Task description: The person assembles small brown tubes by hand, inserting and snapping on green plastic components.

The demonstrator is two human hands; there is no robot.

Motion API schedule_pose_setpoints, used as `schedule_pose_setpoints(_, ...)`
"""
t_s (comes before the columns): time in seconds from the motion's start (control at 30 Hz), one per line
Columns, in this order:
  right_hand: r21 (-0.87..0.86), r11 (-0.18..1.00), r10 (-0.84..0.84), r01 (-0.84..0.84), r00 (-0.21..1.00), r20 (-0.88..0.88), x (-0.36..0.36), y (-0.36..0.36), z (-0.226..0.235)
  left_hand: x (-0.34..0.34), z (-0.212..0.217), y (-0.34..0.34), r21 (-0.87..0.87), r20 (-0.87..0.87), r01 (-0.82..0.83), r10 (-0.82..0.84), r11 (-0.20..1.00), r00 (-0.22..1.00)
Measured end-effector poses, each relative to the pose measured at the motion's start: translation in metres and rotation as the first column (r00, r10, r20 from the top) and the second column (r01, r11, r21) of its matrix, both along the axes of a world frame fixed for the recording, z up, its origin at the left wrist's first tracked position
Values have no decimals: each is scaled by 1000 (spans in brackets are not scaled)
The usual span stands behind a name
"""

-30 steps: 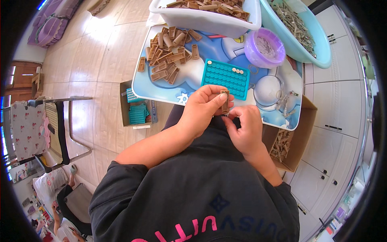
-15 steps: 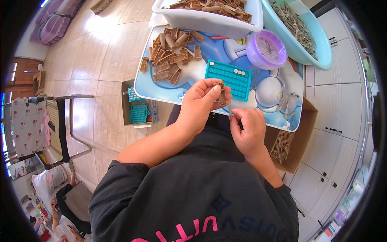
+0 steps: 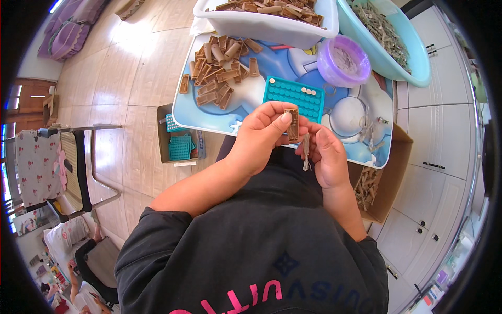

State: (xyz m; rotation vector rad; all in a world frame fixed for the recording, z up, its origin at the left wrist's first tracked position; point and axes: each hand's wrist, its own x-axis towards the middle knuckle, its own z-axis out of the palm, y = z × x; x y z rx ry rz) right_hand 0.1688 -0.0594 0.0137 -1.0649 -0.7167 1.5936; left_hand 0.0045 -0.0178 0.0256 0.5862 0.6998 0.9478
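Frame centre: left hand (image 3: 256,138) pinches a small brown rectangular plastic piece (image 3: 292,123) upright between thumb and fingertips. Right hand (image 3: 325,154), touching it from the right, has its fingers closed narrowly on a thin pale strip (image 3: 306,157) hanging down. Just above: teal perforated plastic tray (image 3: 294,97) on a blue cartoon-printed board (image 3: 334,112). Upper left of the board: pile of brown pieces (image 3: 219,76).

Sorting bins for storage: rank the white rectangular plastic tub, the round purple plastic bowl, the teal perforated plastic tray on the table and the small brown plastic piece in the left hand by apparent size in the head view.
1. white rectangular plastic tub, though cropped by the top edge
2. teal perforated plastic tray and round purple plastic bowl: look about alike, unranked
3. small brown plastic piece in the left hand, smallest though nearest the camera
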Motion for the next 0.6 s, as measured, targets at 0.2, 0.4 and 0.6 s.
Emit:
schedule_pose_setpoints(0.2, -26, 999, 44, -45, 997, -62, 6, -1, -12, 0, -1, -1, 14, -13, 2, -2, 1000, 1000)
schedule_pose_setpoints(0.4, 8, 999, -40, 41, 991, -127, 6, -4, -11, -5, -4, 2, -5, 20, -62, 62, 998, 998)
schedule_pose_setpoints(0.6, 354, 934, 195, -47, 897, -397, 13, -5, -22, -10, -8, 9, -84, 79, -182, 189, 980, 979)
